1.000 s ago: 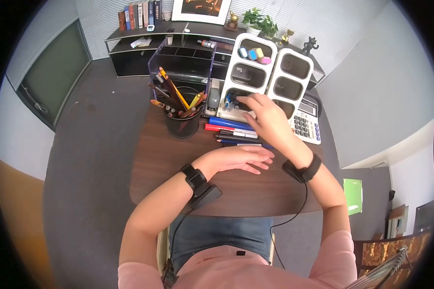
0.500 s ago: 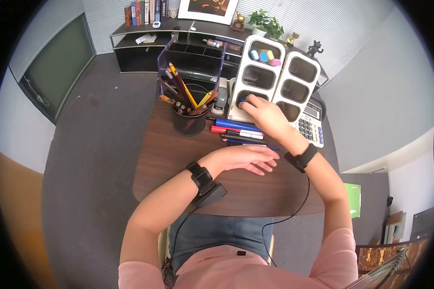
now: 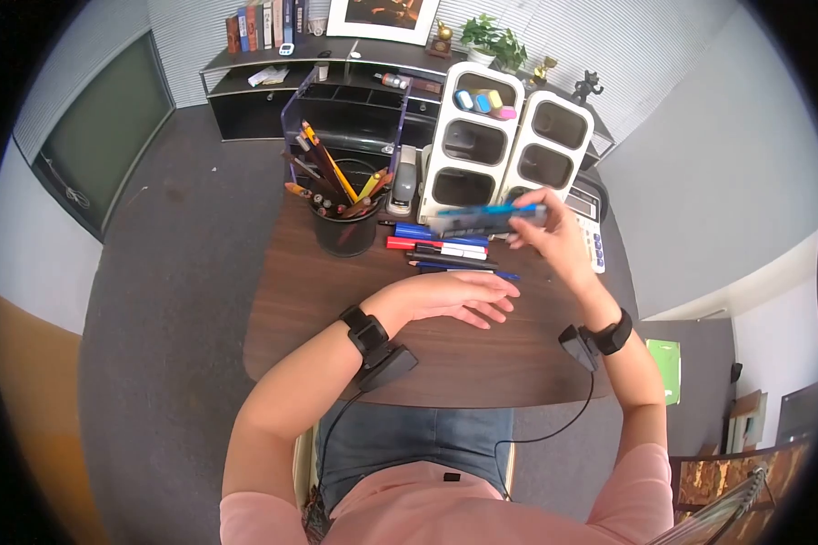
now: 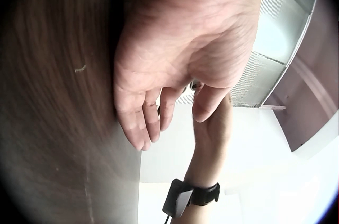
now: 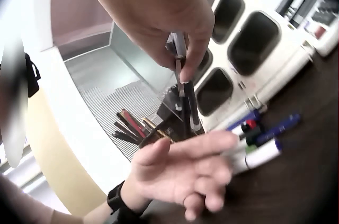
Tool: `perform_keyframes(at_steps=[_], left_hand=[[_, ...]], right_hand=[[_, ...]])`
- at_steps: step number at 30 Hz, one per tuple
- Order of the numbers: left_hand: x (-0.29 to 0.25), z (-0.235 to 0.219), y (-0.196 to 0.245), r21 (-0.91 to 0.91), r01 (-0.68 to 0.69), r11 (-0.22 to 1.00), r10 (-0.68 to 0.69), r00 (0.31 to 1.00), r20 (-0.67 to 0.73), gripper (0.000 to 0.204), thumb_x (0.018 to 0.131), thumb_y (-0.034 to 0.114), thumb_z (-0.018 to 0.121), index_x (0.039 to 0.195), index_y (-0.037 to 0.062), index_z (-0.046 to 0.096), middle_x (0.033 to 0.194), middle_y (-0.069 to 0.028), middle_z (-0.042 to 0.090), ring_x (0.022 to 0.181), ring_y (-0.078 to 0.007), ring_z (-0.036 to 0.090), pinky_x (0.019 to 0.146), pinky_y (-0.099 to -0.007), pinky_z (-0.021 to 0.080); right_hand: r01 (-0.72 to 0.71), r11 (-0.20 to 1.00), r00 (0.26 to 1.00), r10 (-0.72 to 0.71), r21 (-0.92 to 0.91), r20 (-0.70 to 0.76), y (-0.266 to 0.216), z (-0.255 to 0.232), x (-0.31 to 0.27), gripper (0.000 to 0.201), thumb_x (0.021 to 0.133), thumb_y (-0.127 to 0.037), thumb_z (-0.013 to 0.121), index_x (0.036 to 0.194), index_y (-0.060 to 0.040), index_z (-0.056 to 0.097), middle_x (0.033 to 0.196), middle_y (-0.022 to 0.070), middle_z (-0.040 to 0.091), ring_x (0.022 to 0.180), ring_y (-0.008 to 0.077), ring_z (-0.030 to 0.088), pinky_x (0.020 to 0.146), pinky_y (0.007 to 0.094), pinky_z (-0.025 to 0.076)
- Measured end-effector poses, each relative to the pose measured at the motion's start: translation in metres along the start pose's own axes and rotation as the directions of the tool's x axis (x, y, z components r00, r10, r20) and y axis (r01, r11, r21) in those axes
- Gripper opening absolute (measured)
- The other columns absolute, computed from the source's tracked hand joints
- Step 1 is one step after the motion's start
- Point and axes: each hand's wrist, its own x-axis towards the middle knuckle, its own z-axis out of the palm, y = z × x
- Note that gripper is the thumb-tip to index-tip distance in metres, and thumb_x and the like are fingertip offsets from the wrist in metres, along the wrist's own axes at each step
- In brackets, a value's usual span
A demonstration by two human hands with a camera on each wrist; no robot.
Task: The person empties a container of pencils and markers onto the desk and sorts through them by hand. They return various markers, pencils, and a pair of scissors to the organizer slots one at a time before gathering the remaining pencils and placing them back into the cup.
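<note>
From the head view, your right hand (image 3: 550, 232) has come out of the lowest left compartment of the white organizer (image 3: 504, 145), where its fingers were half a second ago, and now pinches a bundle of pens (image 3: 491, 218), blue and dark, held level in the air just in front of the organizer and above the row of markers (image 3: 441, 250) lying on the tabletop (image 3: 336, 309). Your left hand (image 3: 454, 298) has not moved: it lies palm down with fingers relaxed and spread, nearer to you than the markers, below and to the left of your right hand. In the left wrist view, that left hand (image 4: 180, 60) hangs loosely open over the brown tabletop (image 4: 58, 128), holding nothing. In the right wrist view, your right hand (image 5: 164, 17) pinches the dark pens (image 5: 185, 97) between thumb and fingertips, their lower ends just above your open left hand (image 5: 185, 173), with the organizer (image 5: 249, 49) behind.
</note>
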Motion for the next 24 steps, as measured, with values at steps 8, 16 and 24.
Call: perform_keyframes(at_steps=[8,16,24], left_hand=[[-0.002,0.004,0.003,0.0,0.006,1.0,-0.006,1.0,-0.025,0.045,0.097,0.032,0.048,0.135,0.0071,0.044,0.124,-0.0111,0.052,0.115,-0.0208,0.053,0.096,-0.035,0.046],[-0.006,0.006,0.007,0.008,0.001,1.0,-0.001,0.999,-0.034,0.047,0.096,0.031,0.051,0.135,0.007,0.042,0.125,-0.0115,0.051,0.116,-0.0214,0.052,0.096,-0.0352,0.045],[-0.004,0.002,0.002,0.018,-0.016,1.0,0.016,1.0,-0.001,0.042,0.098,0.032,0.044,0.131,0.0058,0.048,0.122,-0.0111,0.054,0.114,-0.0211,0.055,0.094,-0.0341,0.047]], right_hand=[[0.383,0.646,0.912,-0.377,-0.66,0.159,-0.009,0.006,0.003,0.038,0.081,-0.009,0.065,0.117,-0.0054,0.055,0.106,0.0141,0.055,0.099,0.0325,0.056,0.085,0.0375,0.047],[0.405,0.14,0.646,-0.743,-0.904,0.174,-0.058,0.021,0.085,0.036,0.08,-0.014,0.066,0.114,-0.0095,0.054,0.096,0.0092,0.054,0.092,0.0285,0.055,0.076,0.0378,0.049],[0.348,-0.117,0.599,-0.735,-0.93,0.316,-0.036,0.026,0.141,0.029,0.086,-0.032,0.06,0.104,-0.0104,0.05,0.092,0.0053,0.051,0.085,0.0222,0.058,0.057,0.0337,0.055]])
